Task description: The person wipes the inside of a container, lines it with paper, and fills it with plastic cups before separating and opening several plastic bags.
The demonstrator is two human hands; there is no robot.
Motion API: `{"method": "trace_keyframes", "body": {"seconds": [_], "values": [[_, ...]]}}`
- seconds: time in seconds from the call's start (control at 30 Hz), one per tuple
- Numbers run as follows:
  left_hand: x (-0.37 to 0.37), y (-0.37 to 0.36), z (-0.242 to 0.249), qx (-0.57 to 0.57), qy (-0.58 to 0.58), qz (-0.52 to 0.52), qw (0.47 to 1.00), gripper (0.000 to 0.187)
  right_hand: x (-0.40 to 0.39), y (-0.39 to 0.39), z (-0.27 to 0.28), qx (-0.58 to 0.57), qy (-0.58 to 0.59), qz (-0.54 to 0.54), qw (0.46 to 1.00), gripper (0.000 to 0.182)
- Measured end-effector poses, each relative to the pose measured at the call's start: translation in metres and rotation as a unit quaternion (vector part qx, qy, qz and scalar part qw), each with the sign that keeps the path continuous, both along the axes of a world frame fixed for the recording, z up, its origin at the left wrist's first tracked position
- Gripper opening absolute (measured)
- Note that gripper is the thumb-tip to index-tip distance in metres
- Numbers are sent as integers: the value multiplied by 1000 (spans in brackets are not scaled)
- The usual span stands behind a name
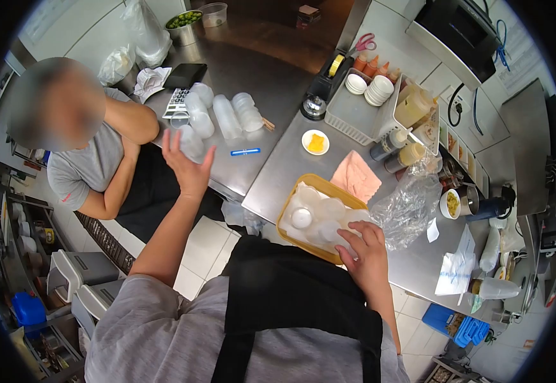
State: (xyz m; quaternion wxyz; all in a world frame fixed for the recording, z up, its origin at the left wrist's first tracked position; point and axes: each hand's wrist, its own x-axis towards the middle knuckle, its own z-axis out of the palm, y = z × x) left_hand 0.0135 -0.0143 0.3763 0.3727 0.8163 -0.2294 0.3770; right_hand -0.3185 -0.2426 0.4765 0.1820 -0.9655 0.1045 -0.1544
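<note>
My left hand [188, 167] is raised with its fingers spread, beside the end of a row of stacked clear plastic cups [200, 113]. It appears to hold nothing. My right hand [367, 252] reaches over the right side of a yellow tub [283, 216], fingers apart and loosely curved at the translucent plastic pieces [323, 207] inside. Whether its fingertips touch one is hard to see. Further stacked cups [228, 117] lie on the steel counter, close to a blue marker-like stick [245, 152].
A person [109, 150] with folded arms stands at left. Around the tub are a pink cloth [354, 177], a clear plastic bag [409, 207] and a small dish with yellow food [315, 142]. Farther back are a basket of white dishes [345, 115], sauce bottles [390, 145] and a tape dispenser [326, 76].
</note>
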Motion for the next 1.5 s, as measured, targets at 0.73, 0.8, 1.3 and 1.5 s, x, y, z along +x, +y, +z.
{"method": "trace_keyframes", "body": {"seconds": [0.73,0.8,1.3,1.5], "values": [[-53,-7,-13,-123,206,-243,940,61,59,26,65,47,-70,55,995,43],[-72,-21,19,-108,145,-334,925,66,66,37,80,81,-80,60,992,48],[-140,-78,40,-12,174,-504,846,81,87,27,70,131,31,103,985,57],[-149,-75,8,157,257,-433,850,69,86,25,13,117,115,74,984,53]]}}
